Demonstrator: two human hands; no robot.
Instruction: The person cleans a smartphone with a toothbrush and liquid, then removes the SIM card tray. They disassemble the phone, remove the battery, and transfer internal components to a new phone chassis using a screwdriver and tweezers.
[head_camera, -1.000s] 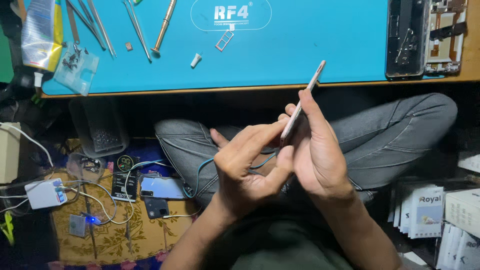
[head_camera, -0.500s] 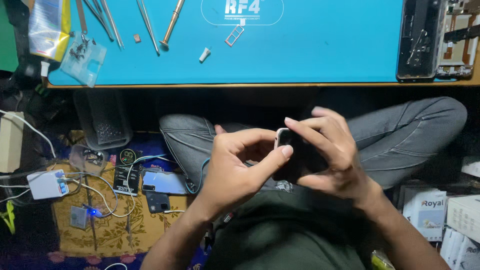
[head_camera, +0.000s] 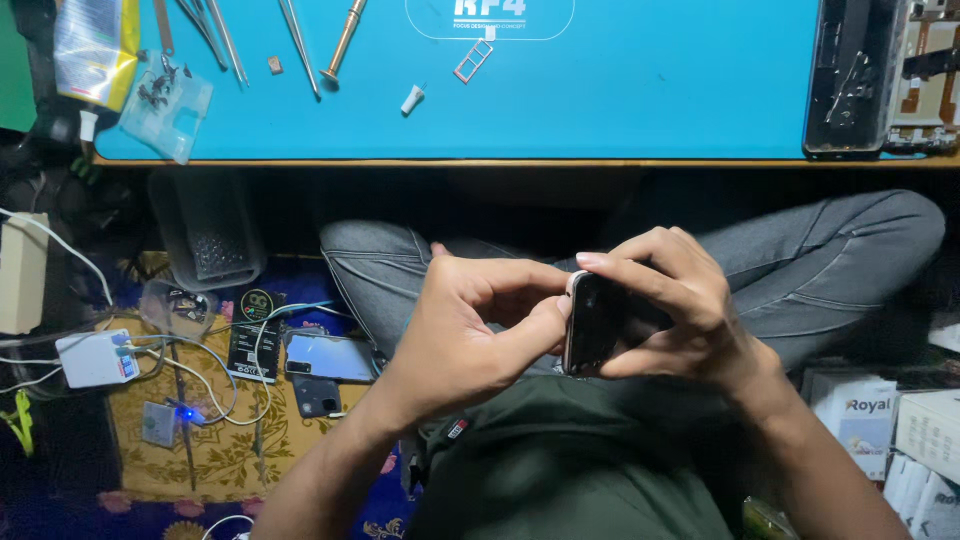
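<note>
Here, a smooth blue work mat (head_camera: 620, 100) covers the desk along the top of the view, edged in wood; below it, the person's crossed legs in grey, creased trousers (head_camera: 830, 260) fill the middle. At the mat's right end lie two stripped phone frames (head_camera: 880, 75), dark and rectangular, with bare inner parts. On the floor at left, a patterned gold cloth (head_camera: 215, 445) carries a flat glossy phone (head_camera: 330, 357) and tangled white cables. Over the lap, the right hand (head_camera: 680, 310) curls around a dark, glossy smartphone (head_camera: 595, 325), gripping it on edge, while the left hand (head_camera: 470, 330) pinches the phone's pale rim between thumb and bent fingers. Slim metal tools (head_camera: 300, 45) and a small rectangular tray frame (head_camera: 473, 61) rest on the mat's left part.
</note>
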